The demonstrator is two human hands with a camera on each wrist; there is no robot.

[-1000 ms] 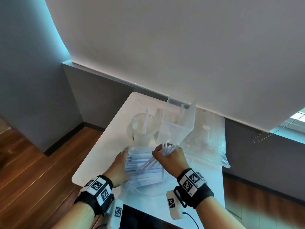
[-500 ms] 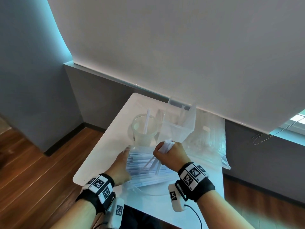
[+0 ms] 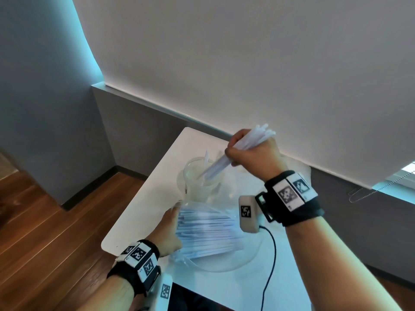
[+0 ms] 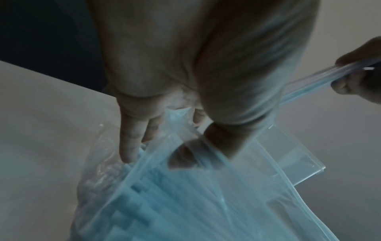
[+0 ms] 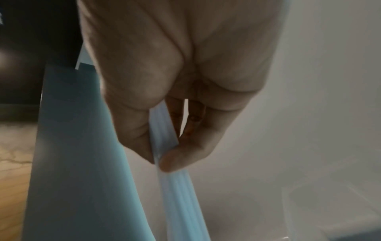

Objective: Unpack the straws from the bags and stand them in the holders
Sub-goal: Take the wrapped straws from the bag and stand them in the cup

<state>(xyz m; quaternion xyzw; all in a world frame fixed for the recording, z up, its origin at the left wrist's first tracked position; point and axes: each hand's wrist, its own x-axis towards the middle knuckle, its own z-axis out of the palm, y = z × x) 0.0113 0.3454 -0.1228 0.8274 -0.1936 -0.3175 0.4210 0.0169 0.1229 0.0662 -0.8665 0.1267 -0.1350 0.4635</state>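
My right hand (image 3: 247,151) grips a bundle of white straws (image 3: 219,164) and holds it slanted above the round clear holder (image 3: 190,176), the lower ends reaching down over its mouth. One straw (image 3: 206,157) stands inside that holder. In the right wrist view the thumb and fingers (image 5: 177,156) pinch the bundle (image 5: 177,195). My left hand (image 3: 169,232) holds the open mouth of the clear bag of straws (image 3: 208,234) on the white table (image 3: 139,212). The left wrist view shows its thumb (image 4: 218,141) and fingers (image 4: 132,138) on the bag's rim (image 4: 185,187). My right arm hides the square holder.
More clear bags (image 3: 301,173) lie at the table's far right, near the wall. A black cable (image 3: 271,261) runs from the right wrist camera (image 3: 247,214) across the table's near edge. Wooden floor (image 3: 45,243) lies to the left, below the table's edge.
My right hand has lifted the bundle of straws out of the bag and carried it up and away, over the round holder. My left hand has stayed on the bag.
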